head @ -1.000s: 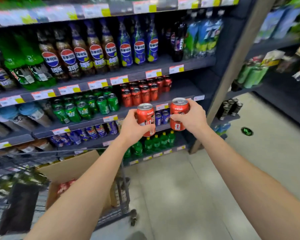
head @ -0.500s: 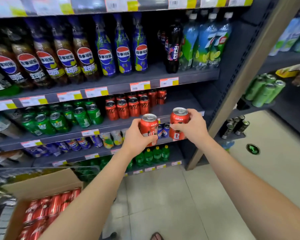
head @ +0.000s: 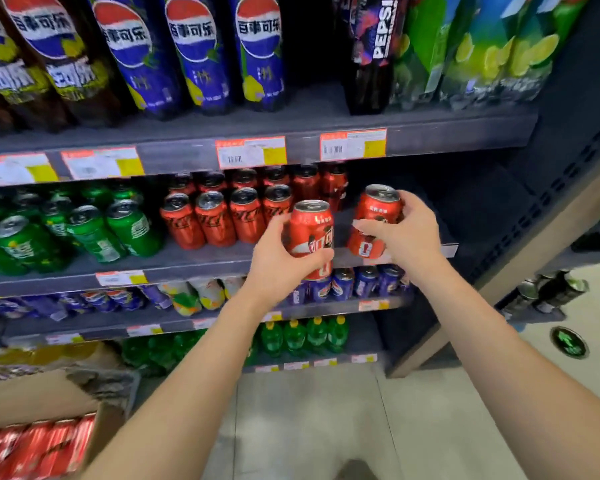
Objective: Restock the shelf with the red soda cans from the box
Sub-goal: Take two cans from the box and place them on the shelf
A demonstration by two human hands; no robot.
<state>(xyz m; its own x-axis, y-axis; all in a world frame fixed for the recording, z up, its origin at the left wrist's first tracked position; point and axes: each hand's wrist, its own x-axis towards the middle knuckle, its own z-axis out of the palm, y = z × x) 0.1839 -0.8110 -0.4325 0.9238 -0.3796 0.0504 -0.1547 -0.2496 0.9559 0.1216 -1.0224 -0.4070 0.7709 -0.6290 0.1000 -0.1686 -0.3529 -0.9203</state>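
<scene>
My left hand [head: 284,261] grips an upright red soda can [head: 311,230] in front of the dark shelf [head: 201,265]. My right hand [head: 400,235] grips a second red can [head: 378,209], tilted slightly, over the bare right end of that shelf. Several red cans [head: 215,221] stand in rows on the shelf just left of both hands. At the bottom left a cardboard box [head: 45,396] holds more red cans [head: 32,448].
Green cans [head: 94,230] fill the left of the same shelf. Tall cola bottles [head: 191,53] stand on the shelf above, blue cans [head: 343,284] and green bottles [head: 302,336] below. A wooden upright [head: 520,271] borders the shelving on the right; tiled floor [head: 309,427] lies beneath.
I have come closer to the shelf. Both hands have carried their cans forward and up to the level of the red-can shelf, the right can now over its bare end.
</scene>
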